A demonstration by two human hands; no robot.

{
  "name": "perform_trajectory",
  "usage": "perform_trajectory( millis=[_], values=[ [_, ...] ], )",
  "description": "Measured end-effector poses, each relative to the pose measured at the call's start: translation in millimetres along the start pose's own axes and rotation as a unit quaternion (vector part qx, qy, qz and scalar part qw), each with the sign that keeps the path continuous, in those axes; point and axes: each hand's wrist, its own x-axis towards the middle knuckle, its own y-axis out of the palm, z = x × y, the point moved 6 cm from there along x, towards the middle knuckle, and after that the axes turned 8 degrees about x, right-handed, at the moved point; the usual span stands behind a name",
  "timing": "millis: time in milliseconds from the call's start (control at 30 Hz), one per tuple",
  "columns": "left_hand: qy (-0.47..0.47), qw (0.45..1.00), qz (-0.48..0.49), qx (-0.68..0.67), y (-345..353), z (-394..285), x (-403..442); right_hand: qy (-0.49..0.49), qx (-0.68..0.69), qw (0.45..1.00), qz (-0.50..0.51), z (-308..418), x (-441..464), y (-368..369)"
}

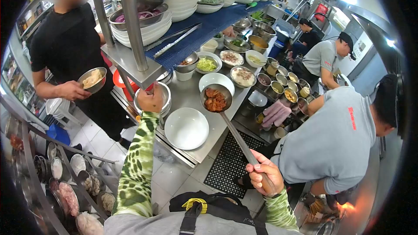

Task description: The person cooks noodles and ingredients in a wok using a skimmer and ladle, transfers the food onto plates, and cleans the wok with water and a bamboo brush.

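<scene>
My right hand (264,173) is wrapped round the handle of a long ladle (241,141). Reddish-brown cooked food (215,100) fills its bowl, which is over the near edge of a white bowl (217,79) on the steel counter. My left hand (150,100) is closed beside the corner of the raised shelf (143,76), in front of stacked metal bowls (165,93). A bit of red shows at its fingers; what it grips is hidden. An upright, bare white bowl (186,128) sits at the counter's near edge, between my forearms.
At left a person holds a metal bowl of pale food (92,79). Close by on the right, a person in a grey shirt (324,139) bends near a flame (347,206). Tongs (178,40) and bowl stacks occupy the shelf. A rack of food bowls (67,196) stands lower left.
</scene>
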Motion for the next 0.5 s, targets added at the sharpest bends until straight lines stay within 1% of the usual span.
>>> perform_trajectory(
  millis=[33, 67, 167, 233, 267, 367, 400, 433, 500],
  values=[
    [0.001, 1.0, 0.004, 0.011, 0, 0, 0, 0.003, 0.0, 1.0, 0.003, 2, 5, 1],
    [-0.02, 0.999, 0.031, -0.009, 1, 2, 0, 0.005, 0.0, 1.0, 0.005, 4, 9, 2],
    [0.002, 1.0, 0.022, -0.007, -1, -5, 1, 0.017, 0.0, 1.0, 0.015, 9, 18, 0],
    [-0.01, 0.999, 0.033, -0.011, -1, -2, 3, 0.026, -0.001, 0.999, 0.025, 12, 24, -1],
    [-0.018, 0.999, 0.041, -0.013, -1, 0, 1, 0.025, 0.006, 1.0, 0.01, 12, 25, -2],
    [0.03, 0.999, -0.035, -0.003, -7, -18, 2, 0.045, -0.007, 0.999, 0.017, 12, 31, -5],
    [0.006, 1.0, -0.016, 0.012, -8, -23, 1, 0.051, -0.009, 0.999, 0.016, 12, 32, -7],
    [0.004, 1.0, -0.023, -0.011, -6, -27, 3, 0.054, -0.006, 0.998, 0.015, 11, 35, -7],
    [-0.039, 0.999, 0.019, -0.021, -4, -19, 2, 0.062, -0.024, 0.998, 0.014, 11, 36, -10]
  ],
)
